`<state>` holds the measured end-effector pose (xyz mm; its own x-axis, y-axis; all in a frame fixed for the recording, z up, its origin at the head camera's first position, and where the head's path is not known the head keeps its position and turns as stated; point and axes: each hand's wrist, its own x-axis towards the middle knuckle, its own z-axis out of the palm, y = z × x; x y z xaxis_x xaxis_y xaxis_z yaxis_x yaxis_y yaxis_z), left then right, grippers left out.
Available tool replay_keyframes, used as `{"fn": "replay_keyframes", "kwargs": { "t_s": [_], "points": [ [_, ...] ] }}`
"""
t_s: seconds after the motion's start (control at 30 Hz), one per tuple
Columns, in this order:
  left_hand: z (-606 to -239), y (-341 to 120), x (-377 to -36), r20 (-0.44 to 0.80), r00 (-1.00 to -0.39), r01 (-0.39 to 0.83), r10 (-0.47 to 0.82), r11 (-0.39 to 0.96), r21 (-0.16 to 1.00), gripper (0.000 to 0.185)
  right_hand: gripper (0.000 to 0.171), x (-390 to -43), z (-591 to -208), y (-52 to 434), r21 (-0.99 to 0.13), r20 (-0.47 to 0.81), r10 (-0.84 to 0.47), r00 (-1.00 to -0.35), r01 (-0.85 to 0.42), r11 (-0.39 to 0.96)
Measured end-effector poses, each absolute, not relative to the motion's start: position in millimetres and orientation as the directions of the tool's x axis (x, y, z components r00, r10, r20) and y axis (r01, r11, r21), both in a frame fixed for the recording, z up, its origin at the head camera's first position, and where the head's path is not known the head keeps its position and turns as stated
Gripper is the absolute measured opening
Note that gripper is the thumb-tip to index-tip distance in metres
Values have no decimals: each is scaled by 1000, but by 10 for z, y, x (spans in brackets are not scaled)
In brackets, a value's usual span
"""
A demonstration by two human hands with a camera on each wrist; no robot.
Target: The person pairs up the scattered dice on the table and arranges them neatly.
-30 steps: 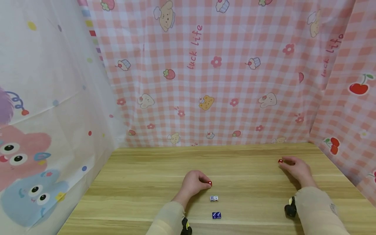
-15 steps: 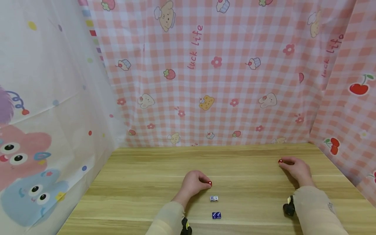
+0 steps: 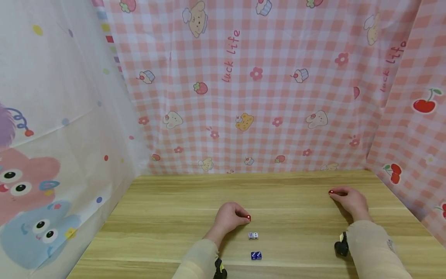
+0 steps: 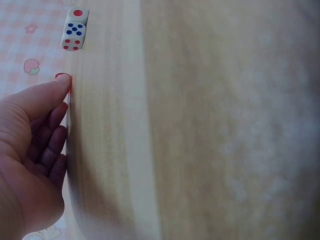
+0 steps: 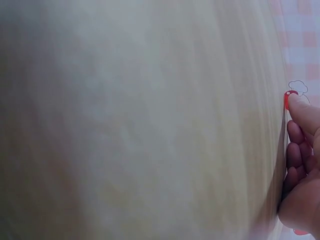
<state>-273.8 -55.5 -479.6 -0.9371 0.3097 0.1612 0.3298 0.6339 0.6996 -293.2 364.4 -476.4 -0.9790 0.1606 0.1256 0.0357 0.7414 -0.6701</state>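
Observation:
My left hand (image 3: pixel 228 219) pinches a red die (image 3: pixel 249 218) between thumb and fingertips, low at the wooden tabletop near its middle. Most of that die is hidden behind the thumb in the left wrist view. Farther back on the right, my right hand (image 3: pixel 351 201) pinches a second red die (image 3: pixel 331 192); the right wrist view shows this red die (image 5: pixel 287 101) under the thumb tip. Two white dice (image 3: pixel 253 236) sit side by side just in front of the left hand's die. Nearer still lie two dark blue dice (image 3: pixel 256 255), also side by side.
The wooden table (image 3: pixel 167 217) ends at a pink checked cloth (image 3: pixel 258 97) hanging behind it. A white printed cloth (image 3: pixel 69 116) hangs on the left, and a cherry-patterned one (image 3: pixel 414 143) on the right. Black wrist cameras (image 3: pixel 341 246) sit at both sleeves.
The right forearm has shifted slightly to the left, its hand still pinching the red die. The left hand and the white and blue dice stay where they were.

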Motion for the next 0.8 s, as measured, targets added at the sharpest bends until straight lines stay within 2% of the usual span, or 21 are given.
{"fn": "replay_keyframes", "kwargs": {
  "t_s": [0.53,0.8],
  "points": [
    [-4773,-552,-2722,155,-938,324,310,624,711,10,42,-2937,-4758,3631,-653,111,177,-978,63,755],
    [-4780,-554,-2719,148,-941,315,305,624,716,10,38,-2932,-4738,3605,-641,117,114,-987,13,768]
  ]
}}
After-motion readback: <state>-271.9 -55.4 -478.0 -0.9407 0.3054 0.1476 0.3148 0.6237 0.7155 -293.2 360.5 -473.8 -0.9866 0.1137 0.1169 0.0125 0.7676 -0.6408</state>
